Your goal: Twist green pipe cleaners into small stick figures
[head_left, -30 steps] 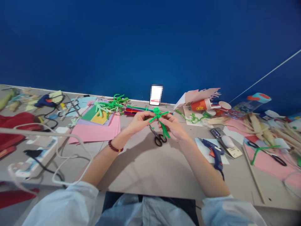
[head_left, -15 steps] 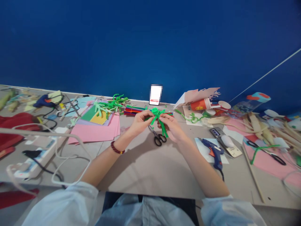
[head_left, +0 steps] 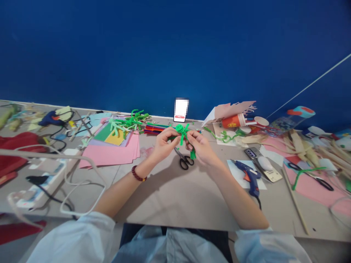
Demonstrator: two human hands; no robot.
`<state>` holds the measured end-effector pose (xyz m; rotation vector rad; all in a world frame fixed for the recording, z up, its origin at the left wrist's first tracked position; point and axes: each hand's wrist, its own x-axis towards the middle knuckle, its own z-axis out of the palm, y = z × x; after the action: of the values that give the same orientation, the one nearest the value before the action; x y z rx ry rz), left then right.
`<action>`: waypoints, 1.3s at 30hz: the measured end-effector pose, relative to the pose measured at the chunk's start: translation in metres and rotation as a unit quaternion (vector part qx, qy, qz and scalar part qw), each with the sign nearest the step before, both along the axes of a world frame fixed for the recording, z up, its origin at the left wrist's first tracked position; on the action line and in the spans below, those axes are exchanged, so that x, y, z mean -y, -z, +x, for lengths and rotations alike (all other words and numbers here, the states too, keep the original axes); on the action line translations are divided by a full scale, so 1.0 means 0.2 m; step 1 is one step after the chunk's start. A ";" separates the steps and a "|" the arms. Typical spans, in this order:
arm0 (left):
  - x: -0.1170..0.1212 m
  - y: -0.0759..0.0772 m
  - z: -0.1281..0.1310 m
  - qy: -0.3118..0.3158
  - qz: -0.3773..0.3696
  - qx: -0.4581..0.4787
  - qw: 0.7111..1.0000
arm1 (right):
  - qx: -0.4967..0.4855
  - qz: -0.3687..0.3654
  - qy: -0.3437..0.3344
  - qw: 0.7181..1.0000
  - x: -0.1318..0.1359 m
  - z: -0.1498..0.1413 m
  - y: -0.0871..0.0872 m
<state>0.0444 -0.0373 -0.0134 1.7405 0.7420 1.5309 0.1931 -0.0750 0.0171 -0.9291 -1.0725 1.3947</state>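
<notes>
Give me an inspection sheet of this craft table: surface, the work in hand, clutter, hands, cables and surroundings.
Surface: beige table, arm shadows across it.
Job's things: green pipe-cleaner figure; black-handled scissors lying just below it.
Clutter: pink paper stack, loose green pipe cleaners, blue glue gun, red paper cup.
Grippers: left hand and right hand both pinch the figure.
Cables: white cable loops beside the power strip.
Surroundings: blue wall behind the table.

A deep blue wall [head_left: 175,51] rises behind the beige worktable [head_left: 175,204].
</notes>
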 end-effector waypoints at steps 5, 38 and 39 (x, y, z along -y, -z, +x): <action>0.02 -0.02 0.00 -0.021 0.038 -0.029 0.999 | -0.050 -0.054 0.029 0.997 0.01 -0.01 -0.02; 0.09 -0.08 0.03 0.010 -0.203 0.057 0.977 | 0.067 0.078 0.128 0.986 0.00 -0.05 0.11; 0.08 -0.08 0.03 0.017 -0.205 0.061 0.977 | 0.055 0.074 0.122 0.988 0.00 -0.05 0.11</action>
<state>0.0497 -0.0533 0.0022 1.3348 0.8875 1.3346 0.1821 -0.0752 -0.0048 -1.0014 -1.0891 1.0587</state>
